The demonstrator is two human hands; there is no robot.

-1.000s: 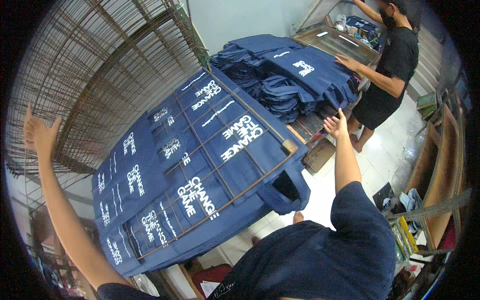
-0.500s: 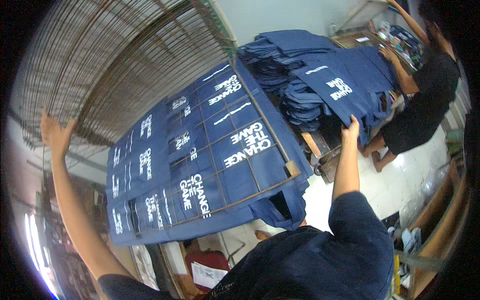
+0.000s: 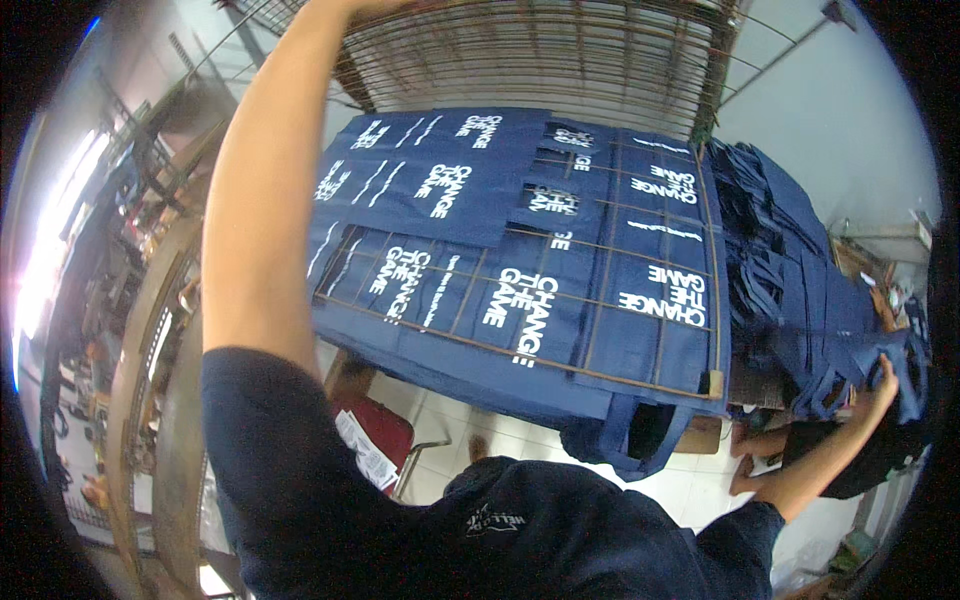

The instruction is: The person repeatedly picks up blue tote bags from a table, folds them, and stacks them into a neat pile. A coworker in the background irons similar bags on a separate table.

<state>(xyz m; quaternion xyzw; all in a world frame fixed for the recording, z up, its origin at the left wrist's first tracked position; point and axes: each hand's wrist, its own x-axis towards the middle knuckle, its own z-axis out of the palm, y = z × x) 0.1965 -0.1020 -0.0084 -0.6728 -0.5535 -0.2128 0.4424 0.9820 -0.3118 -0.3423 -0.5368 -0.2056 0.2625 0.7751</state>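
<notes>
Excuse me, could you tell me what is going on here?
A person's right hand appears to grip a blue bag at the far right, where another person is partly visible. The left hand is up by the raised wire racks, mostly cut off. In front, printed blue bags lie in rows with a flat wire frame among them, beside a pile of blue bags.

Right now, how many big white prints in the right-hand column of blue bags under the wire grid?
2: the far print, toward the back of the wire grid, and the near print, toward its front right corner. More may be hidden underneath.
</notes>
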